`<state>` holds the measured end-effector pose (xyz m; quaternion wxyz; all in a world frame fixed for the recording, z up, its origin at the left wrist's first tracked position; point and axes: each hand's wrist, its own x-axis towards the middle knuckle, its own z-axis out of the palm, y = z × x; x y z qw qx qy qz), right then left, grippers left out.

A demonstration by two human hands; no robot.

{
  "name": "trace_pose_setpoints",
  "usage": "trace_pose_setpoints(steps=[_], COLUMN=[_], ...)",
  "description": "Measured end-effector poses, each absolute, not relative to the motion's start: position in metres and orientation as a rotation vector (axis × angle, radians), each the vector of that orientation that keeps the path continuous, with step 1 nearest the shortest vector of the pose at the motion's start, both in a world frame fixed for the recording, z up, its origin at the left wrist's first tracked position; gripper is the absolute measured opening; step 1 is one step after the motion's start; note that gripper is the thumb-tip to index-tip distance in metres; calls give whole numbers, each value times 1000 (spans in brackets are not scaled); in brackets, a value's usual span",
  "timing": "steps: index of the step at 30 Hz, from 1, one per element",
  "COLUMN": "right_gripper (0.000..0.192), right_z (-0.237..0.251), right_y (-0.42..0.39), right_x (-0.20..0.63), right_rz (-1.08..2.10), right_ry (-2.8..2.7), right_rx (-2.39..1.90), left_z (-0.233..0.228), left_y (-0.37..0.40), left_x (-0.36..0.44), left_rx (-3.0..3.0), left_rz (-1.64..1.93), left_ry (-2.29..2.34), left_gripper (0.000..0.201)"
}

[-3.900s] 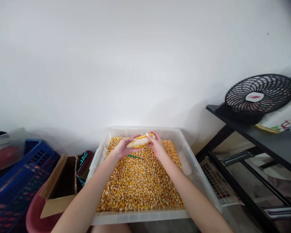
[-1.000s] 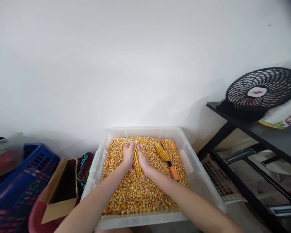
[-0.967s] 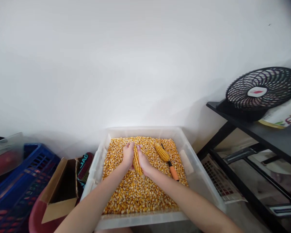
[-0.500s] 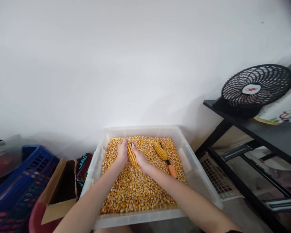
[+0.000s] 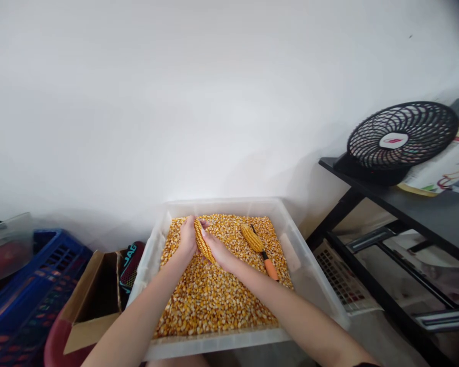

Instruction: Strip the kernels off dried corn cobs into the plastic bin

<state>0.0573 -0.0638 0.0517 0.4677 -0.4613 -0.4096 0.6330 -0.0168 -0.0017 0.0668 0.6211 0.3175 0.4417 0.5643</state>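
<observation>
Between my two hands is a yellow corn cob (image 5: 203, 241), tilted, with rows of kernels on it. My left hand (image 5: 188, 236) wraps its left side near the top. From the right, my right hand (image 5: 217, 250) grips it, thumb on the kernels. Both hands are over loose corn kernels (image 5: 210, 300) that fill much of a translucent plastic bin (image 5: 317, 290). To the right, a second corn cob (image 5: 251, 238) lies on the kernels, against a tool with an orange handle (image 5: 270, 269) and a dark shaft. The cob hides part of that shaft.
At the left stand a blue plastic crate (image 5: 57, 260) and an open cardboard box (image 5: 87, 290) in a red tub (image 5: 55, 334). A black fan (image 5: 403, 135) sits on a dark shelf (image 5: 439, 214) at the right, above a light basket (image 5: 342, 278). A white wall (image 5: 214, 102) rises behind the bin.
My hands and the held corn cob have shifted slightly left. The second cob and the orange-handled tool still lie on the kernels.
</observation>
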Motion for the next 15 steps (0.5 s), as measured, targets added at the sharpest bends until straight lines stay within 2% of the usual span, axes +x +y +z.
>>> trace_pose_setpoints(steps=[2,9,15], right_gripper=[48,56,45], right_z=[51,53,58], right_y=[-65,-64,-66], right_x=[56,54,58], right_rz=[1510,1589,1537], right_ry=[-1018,-837,-1039], right_rx=[-1109,-1087,-1073], left_z=[68,69,73], left_y=[0,-2,5], left_x=[-19,-17,-26], left_rx=[736,706,710], left_rz=[1318,1268,1268], left_ry=[1009,1064,1091], left_gripper=[17,16,20])
